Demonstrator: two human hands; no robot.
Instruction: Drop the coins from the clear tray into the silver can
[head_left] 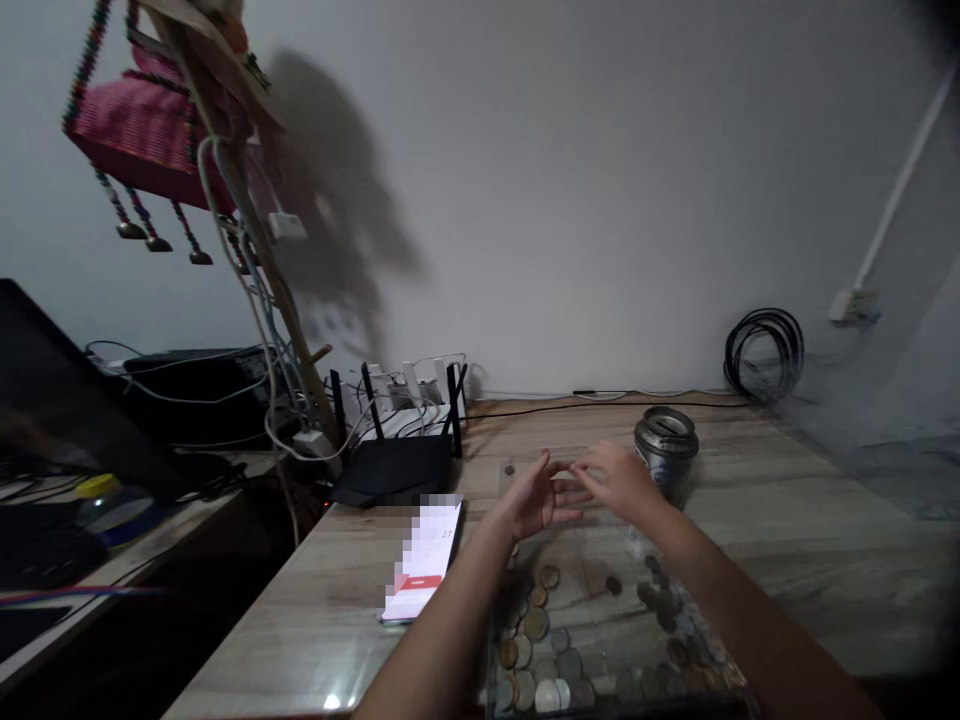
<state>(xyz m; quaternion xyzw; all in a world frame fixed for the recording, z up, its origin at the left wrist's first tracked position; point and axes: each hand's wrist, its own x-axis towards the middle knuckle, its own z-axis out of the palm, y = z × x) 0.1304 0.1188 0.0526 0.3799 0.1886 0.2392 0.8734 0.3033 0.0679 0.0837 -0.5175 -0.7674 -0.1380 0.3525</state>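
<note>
My left hand (536, 497) is held palm up above the far end of a clear tray (600, 560), its fingers spread. My right hand (616, 480) hovers beside it with fingertips pinched over the left palm; what they pinch is too small and blurred to name. Several coins (536, 625) of gold and silver colour lie scattered in the tray below my forearms. A metal tin (666, 443) with a slotted lid stands just right of my right hand.
A phone (424, 560) with a lit screen lies left of the tray on the wooden table (787, 540). A black router (394, 465) and tangled cables sit at the back left. A coiled black cable (763, 350) hangs on the wall.
</note>
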